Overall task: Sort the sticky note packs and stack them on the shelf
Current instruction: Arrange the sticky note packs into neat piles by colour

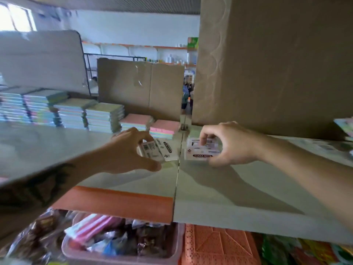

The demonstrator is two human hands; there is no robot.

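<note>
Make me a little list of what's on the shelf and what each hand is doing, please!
left hand: left hand grips a sticky note pack, tilted, label sideways
right hand: right hand grips another pack, label reading STICKY NOTE
surface: grey shelf with an orange front strip
already stacked: pink-topped packs just behind the hands, pastel stacks in rows to the left
behind: cardboard boxes
below the shelf: pink bin of wrapped items, contents blurred

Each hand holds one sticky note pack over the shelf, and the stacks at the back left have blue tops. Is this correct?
Not quite. The head view shows the left hand and right hand each holding a pack, but the nearest stacks have pink tops, not blue.
</note>
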